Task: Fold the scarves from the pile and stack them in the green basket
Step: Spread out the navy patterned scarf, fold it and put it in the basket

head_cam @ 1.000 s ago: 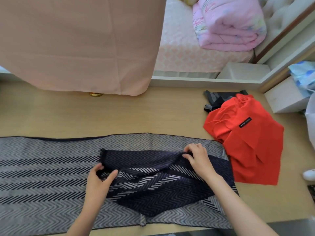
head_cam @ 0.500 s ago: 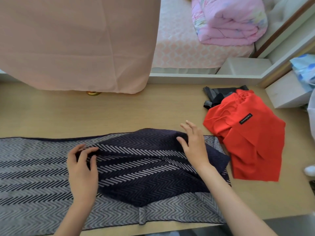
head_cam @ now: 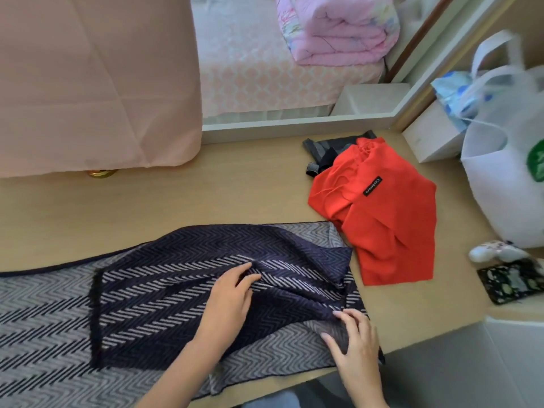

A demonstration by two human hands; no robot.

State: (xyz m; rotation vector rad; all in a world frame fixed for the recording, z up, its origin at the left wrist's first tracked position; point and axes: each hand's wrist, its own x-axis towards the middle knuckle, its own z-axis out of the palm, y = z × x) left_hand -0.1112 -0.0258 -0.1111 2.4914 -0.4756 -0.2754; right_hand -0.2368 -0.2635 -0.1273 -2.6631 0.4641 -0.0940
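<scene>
Head view: we saw the herringbone scarf (head_cam: 147, 304) lying along the near edge of the desk (head_cam: 206, 195). Its right end was doubled back leftwards, dark face up, over the grey length.
Handling: we judged it light, soft and limp. It would probably sag and ruck if lifted by one point. The corners or the fold line seemed the best places to take hold.
Left hand: the left hand (head_cam: 228, 304) lay on the middle of the dark flap, its fingers (head_cam: 250, 279) lightly bent at a raised ridge of cloth. We could not tell whether they pinched it or only pressed.
Right hand: the right hand (head_cam: 356, 351) sat by the near edge, its fingers (head_cam: 348, 318) spread and nearly straight. They lay flat on the fold line and gripped nothing.
Scarf to fingers: cloth lay under both hands. The flap's fringed end lay well left of the left fingers, untouched.
Pile: the red scarf (head_cam: 382, 219) lay crumpled toward the right edge, just beside the fold, with a dark grey scarf (head_cam: 326, 148) partly under it.
Basket: we saw no green basket.
</scene>
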